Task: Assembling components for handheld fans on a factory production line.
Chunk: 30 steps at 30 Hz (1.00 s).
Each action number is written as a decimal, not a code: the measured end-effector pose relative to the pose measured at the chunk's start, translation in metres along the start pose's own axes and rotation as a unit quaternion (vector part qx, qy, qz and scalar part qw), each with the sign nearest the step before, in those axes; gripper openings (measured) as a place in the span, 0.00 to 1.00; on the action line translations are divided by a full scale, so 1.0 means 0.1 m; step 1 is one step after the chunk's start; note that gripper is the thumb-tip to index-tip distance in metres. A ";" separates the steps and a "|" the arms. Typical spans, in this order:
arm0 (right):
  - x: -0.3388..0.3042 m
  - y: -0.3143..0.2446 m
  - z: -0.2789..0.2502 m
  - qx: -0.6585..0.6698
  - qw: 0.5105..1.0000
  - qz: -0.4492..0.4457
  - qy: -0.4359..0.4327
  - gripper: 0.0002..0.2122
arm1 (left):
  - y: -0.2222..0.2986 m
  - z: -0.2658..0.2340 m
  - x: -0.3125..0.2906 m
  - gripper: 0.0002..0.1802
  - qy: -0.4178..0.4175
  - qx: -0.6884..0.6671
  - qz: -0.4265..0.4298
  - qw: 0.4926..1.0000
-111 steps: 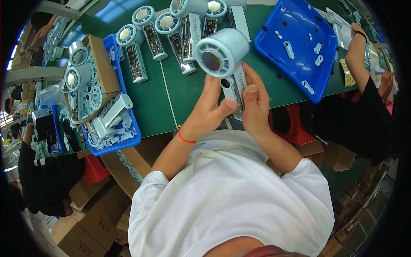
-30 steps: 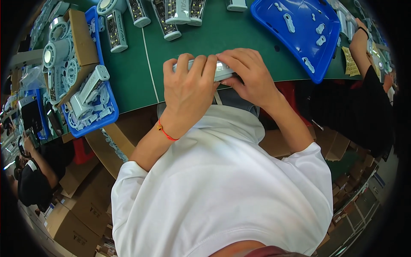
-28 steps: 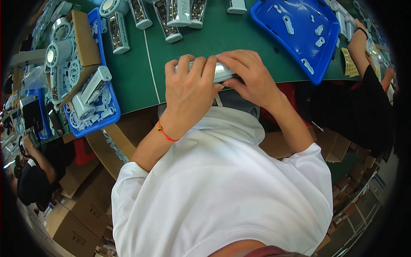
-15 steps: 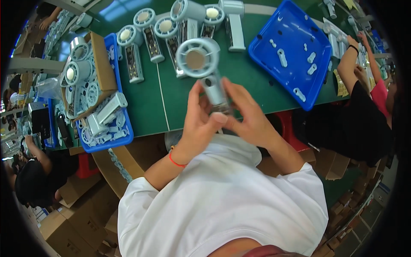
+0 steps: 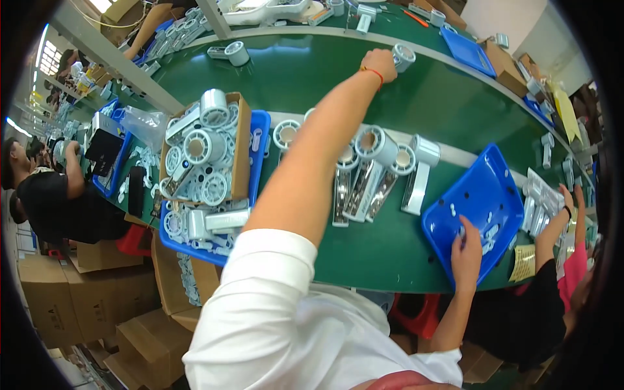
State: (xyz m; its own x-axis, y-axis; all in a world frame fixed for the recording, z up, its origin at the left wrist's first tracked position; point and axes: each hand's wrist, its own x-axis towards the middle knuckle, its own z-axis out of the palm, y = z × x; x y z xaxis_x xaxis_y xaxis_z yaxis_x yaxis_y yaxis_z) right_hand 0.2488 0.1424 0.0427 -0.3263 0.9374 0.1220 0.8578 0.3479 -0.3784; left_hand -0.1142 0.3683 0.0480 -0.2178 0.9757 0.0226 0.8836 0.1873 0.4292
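head: left hand (image 5: 378,64) holds fan (image 5: 404,57); right hand (image 5: 466,250) over tray edge (image 5: 434,246).

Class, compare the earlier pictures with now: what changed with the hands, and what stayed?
The left hand has stretched forward to a fan across the table. The right hand has let go of the fan both hands held earlier and moved right, over the blue tray. The row of fans and the carton of parts stayed put.
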 end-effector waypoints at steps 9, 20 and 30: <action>-0.27 0.07 0.01 0.462 0.860 0.207 0.056 0.16 | -2.00 -0.98 0.57 0.11 0.356 0.173 -0.226 0.890; 0.03 -0.02 -0.06 0.567 0.808 0.156 0.020 0.17 | -2.82 -1.45 -0.01 0.32 -0.074 0.439 -0.176 0.878; -0.29 -0.33 -0.06 0.625 0.779 0.053 -0.017 0.14 | -2.45 -1.70 -0.29 0.25 0.055 0.192 0.030 0.979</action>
State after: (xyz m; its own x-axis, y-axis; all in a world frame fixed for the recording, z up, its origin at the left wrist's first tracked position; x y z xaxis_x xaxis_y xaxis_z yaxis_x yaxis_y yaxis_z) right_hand 0.2319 0.1041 0.0572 -0.3080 0.9513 0.0122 -0.1686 -0.0420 -0.9848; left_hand -0.3946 0.2749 0.0954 -0.1854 0.9721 0.1440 0.9823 0.1796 0.0527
